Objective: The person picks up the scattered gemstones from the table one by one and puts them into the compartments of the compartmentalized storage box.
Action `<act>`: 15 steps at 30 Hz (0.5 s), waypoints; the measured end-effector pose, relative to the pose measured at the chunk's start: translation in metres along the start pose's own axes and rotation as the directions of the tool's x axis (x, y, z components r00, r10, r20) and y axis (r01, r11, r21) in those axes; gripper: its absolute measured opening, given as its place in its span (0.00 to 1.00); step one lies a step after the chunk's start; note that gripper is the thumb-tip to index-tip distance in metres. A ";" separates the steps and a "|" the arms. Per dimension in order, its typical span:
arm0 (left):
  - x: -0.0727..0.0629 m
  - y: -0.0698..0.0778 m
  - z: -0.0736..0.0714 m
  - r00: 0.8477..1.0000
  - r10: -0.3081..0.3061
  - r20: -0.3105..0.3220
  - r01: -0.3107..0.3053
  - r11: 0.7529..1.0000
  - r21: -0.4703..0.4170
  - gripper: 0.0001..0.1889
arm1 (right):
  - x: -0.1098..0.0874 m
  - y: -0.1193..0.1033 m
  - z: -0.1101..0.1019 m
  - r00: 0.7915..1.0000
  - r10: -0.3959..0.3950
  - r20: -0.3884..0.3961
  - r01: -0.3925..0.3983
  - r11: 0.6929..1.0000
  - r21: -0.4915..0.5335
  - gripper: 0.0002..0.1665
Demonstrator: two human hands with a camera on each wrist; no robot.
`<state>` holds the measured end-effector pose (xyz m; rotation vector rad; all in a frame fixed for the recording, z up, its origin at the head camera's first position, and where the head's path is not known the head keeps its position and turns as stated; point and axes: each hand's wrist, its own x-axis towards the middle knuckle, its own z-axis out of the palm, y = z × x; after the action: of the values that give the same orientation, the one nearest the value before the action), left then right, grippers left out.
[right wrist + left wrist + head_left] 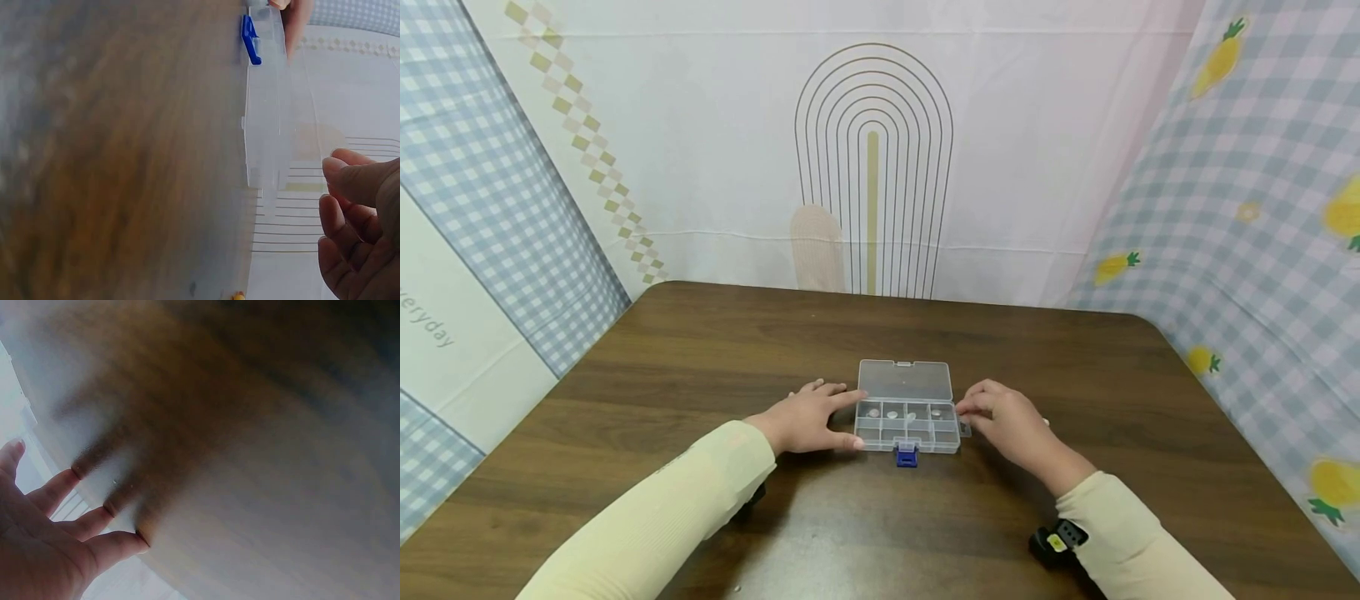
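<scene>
A clear plastic compartment box [907, 427] lies on the table with its lid [905, 381] folded back and a blue latch [907, 457] at the front. Several small pale pieces, including a round piece [892, 415], sit in its back compartments. My left hand [808, 417] rests at the box's left side, fingers spread and thumb at the front corner. At the right side is my right hand [1011, 421], thumb and index fingertips close together; whether something small is between them cannot be made out. Beneath those fingertips, a small clear tab [965, 427] lies against the box's right side.
The brown wooden table [737, 333] extends around the box. A patterned cloth [715, 150] hangs behind it, with checked cloth [1285, 250] along the right. A black wrist device [1058, 542] is strapped below the right sleeve.
</scene>
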<state>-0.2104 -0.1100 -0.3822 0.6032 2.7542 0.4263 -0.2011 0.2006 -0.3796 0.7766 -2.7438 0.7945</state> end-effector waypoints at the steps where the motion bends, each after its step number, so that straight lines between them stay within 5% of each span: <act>1: 0.000 0.000 0.000 1.000 0.001 0.000 -0.001 1.000 0.001 0.41 | 0.000 0.000 0.001 1.000 -0.004 0.005 0.003 1.000 0.004 0.06; 15: 0.001 -0.001 0.000 1.000 0.002 0.000 -0.002 1.000 0.003 0.41 | 0.004 -0.007 0.005 0.993 -0.006 0.119 0.004 1.000 0.018 0.06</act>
<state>-0.2113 -0.1107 -0.3833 0.6061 2.7554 0.4226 -0.2013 0.1911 -0.3798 0.8613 -2.8413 0.7974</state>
